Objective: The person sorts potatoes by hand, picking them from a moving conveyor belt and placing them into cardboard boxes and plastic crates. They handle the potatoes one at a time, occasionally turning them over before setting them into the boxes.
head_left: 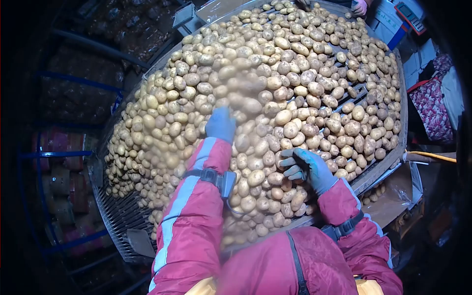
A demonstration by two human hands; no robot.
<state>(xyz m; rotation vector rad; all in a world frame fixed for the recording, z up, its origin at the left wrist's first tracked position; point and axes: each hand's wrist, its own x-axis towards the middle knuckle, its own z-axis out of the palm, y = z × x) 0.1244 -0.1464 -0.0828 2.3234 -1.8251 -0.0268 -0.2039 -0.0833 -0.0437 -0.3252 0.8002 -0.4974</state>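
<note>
A wide heap of potatoes [282,117] covers the sorting table [366,181] in front of me. My left hand [221,125], in a blue-grey glove, reaches into the middle of the heap. Motion blur smears its fingers, so I cannot make out their shape or any hold. Around that hand several potatoes are blurred too. Nearer to my body, on the right, my right hand [309,168] wears a blue-green glove. Its fingers are slightly bent and apart, lying over the potatoes at the heap's near right side, with nothing visibly held.
A slatted metal grate [118,216] slopes at the left edge. A cardboard box [393,194] with potatoes stands below the right edge. Another person's pink-gloved hand [360,7] shows at the far edge, near a white box [386,22]. Blue metal racks [59,154] stand left.
</note>
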